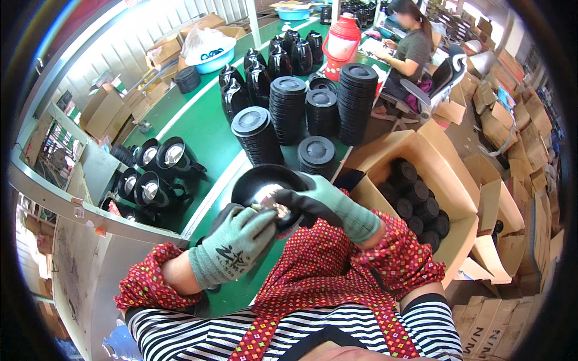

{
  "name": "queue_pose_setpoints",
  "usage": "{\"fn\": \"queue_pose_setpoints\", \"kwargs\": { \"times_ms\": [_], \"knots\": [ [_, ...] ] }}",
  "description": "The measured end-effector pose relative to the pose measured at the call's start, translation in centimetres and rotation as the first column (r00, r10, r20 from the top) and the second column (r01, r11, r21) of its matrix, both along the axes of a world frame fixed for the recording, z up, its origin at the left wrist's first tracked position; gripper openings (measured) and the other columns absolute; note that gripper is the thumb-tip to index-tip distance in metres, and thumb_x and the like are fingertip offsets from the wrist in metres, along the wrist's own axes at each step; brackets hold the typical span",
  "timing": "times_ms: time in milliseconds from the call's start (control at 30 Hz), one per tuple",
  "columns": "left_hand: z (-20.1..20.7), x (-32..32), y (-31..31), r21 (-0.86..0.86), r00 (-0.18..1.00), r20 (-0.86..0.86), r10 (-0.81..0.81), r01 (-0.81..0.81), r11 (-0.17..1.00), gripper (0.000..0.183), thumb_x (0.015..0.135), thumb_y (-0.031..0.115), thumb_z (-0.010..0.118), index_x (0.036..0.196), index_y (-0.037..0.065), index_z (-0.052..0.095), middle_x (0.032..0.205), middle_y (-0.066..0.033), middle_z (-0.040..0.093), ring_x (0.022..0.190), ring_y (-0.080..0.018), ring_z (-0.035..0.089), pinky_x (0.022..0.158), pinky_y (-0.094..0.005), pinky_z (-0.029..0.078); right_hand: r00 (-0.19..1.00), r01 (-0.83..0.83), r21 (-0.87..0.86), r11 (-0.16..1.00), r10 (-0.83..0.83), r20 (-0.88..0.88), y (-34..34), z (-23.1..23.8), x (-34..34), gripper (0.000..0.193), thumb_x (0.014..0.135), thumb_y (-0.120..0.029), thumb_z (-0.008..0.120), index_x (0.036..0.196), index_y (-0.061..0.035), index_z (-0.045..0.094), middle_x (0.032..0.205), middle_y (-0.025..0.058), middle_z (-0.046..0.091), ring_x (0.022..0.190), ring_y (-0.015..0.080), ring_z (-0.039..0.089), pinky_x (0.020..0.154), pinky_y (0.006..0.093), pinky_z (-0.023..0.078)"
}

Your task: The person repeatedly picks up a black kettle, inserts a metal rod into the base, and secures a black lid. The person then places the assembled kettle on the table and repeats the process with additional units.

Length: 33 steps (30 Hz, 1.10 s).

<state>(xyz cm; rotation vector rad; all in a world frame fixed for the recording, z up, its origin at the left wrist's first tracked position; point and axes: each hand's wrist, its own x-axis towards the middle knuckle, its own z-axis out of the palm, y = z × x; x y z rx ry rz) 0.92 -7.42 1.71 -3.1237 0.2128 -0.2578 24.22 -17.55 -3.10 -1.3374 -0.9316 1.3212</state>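
A long green-topped workbench [198, 120] spans a crowded workshop, with a seated co-worker in a dark top [410, 51] at its far side. An open brown cardboard box [448, 174] holds black cylindrical pieces [416, 192], to the right of columns of stacked black round discs [356, 102]. Glossy black jug-shaped vessels [280, 63] stand beyond, near a red, handled container [342, 45]. In the foreground, the person's left hand [235, 243] and right hand [330, 201], in green-and-black gloves, both grasp a black round bowl-shaped piece [247, 183] with a shiny metal inside, held before the body and in front of the stacks. Left fingertips reach inside its rim; whether they pinch something smaller cannot be told.
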Motion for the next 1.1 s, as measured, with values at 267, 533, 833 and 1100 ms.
{"fn": "queue_pose_setpoints", "kwargs": {
  "times_ms": [267, 533, 833, 1100],
  "knots": [
    [-15.0, -1.6, 0.0, -0.947, 0.909, -0.225, 0.350, -0.119, -0.299, 0.071, 0.100, 0.016, 0.067, 0.161, 0.002, 0.034, 0.159, -0.0149, 0.044, 0.142, -0.0267, 0.049, 0.116, -0.0435, 0.041, 0.945, 0.233, 0.148, 0.961, -0.188, -0.268, -13.8, -4.2, 2.8, 0.074, 0.088, -0.029, 0.081, 0.147, 0.0045, 0.052, 0.138, 0.0130, 0.065, 0.126, 0.0242, 0.062, 0.113, 0.0384, 0.044],
    [-20.6, 0.7, -4.6, -0.860, 0.989, 0.109, -0.096, 0.046, -0.508, 0.058, 0.107, 0.017, 0.058, 0.160, 0.001, 0.038, 0.160, -0.0154, 0.047, 0.142, -0.0249, 0.052, 0.119, -0.0412, 0.044, 0.943, 0.007, 0.012, 1.000, -0.002, -0.331, -10.8, -5.2, 0.4, 0.092, 0.079, -0.032, 0.090, 0.153, 0.0034, 0.048, 0.145, 0.0122, 0.062, 0.133, 0.0214, 0.057, 0.117, 0.0381, 0.041],
    [-22.1, -3.5, -1.3, -0.457, 0.974, 0.060, 0.218, 0.220, -0.861, 0.057, 0.110, 0.027, 0.052, 0.159, 0.001, 0.037, 0.160, -0.0181, 0.046, 0.143, -0.0289, 0.052, 0.120, -0.0437, 0.044, 0.400, 0.056, 0.023, 0.998, -0.043, 0.915, 3.2, -18.3, 2.0, 0.089, 0.083, -0.066, 0.076, 0.159, -0.0343, 0.044, 0.157, 0.0290, 0.040, 0.131, 0.0497, 0.049, 0.114, 0.0597, 0.037],
    [-23.4, -6.3, -0.3, -0.411, 0.939, -0.032, 0.343, 0.300, -0.861, 0.059, 0.111, 0.031, 0.050, 0.160, 0.001, 0.037, 0.160, -0.0195, 0.045, 0.143, -0.0306, 0.051, 0.120, -0.0448, 0.044, 0.160, 0.084, -0.313, 0.946, 0.297, 0.941, 7.1, -20.0, 0.4, 0.105, 0.074, -0.050, 0.090, 0.162, -0.0396, 0.033, 0.166, 0.0234, 0.023, 0.146, 0.0567, 0.028, 0.112, 0.0720, 0.035]
  ]
}}
